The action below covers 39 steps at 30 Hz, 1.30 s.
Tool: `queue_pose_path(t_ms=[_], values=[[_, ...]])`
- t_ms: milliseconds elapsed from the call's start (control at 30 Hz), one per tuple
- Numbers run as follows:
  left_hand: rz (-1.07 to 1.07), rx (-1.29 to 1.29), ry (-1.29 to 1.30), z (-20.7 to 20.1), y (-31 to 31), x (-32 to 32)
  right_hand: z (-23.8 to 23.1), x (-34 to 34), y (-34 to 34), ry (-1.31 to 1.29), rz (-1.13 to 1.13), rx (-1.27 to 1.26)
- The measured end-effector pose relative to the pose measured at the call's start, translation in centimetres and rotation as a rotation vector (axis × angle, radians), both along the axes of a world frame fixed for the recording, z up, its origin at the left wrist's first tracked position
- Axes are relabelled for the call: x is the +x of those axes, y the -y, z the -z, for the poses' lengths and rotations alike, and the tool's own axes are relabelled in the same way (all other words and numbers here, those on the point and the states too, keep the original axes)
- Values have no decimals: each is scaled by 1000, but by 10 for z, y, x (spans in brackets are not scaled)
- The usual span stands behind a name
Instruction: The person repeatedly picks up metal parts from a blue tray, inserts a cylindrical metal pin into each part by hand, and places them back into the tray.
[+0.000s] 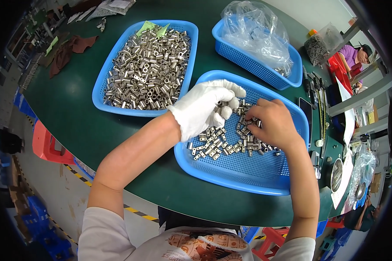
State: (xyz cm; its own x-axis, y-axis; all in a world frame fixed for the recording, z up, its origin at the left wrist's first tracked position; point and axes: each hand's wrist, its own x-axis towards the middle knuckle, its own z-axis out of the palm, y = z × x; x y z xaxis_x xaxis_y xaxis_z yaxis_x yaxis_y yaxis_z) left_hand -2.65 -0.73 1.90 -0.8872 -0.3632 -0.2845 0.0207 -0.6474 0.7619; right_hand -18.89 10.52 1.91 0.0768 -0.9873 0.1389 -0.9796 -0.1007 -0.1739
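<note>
My left hand (204, 104), in a white glove, is curled above the far left part of a blue perforated basket (231, 177). A few small metal pieces show between its bent fingers. My bare right hand (274, 122) reaches into the same basket from the right. Its fingertips bend down among small silvery metal blocks with holes (213, 145), and what they pinch, if anything, is hidden. The blocks lie scattered over the middle of the basket. Some of them sit under and between my hands.
Left of my hands stands a blue basket (97, 87) full of similar metal pieces, with a green paper slip (161, 30). Behind is a blue basket (244, 58) holding a clear plastic bag (261, 35). Tools (311, 85) lie on the right. A person (350, 54) sits beyond.
</note>
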Motion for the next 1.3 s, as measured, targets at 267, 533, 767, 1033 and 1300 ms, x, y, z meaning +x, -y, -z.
queue_pose_path(t_ms=[267, 533, 767, 1033, 1300], values=[[114, -280, 172, -4, -9, -2, -15, 20, 4, 164, 64, -319], [123, -252, 128, -2, -9, 1, -16, 26, 3, 402, 97, -270], [26, -164, 72, -3, -9, 1, -21, 22, -5, 982, 41, -278], [82, -236, 49, -3, -10, 0, -21, 18, -6, 970, 56, -165], [89, -216, 80, -6, -8, 3, -21, 20, -6, 1028, 74, -122]])
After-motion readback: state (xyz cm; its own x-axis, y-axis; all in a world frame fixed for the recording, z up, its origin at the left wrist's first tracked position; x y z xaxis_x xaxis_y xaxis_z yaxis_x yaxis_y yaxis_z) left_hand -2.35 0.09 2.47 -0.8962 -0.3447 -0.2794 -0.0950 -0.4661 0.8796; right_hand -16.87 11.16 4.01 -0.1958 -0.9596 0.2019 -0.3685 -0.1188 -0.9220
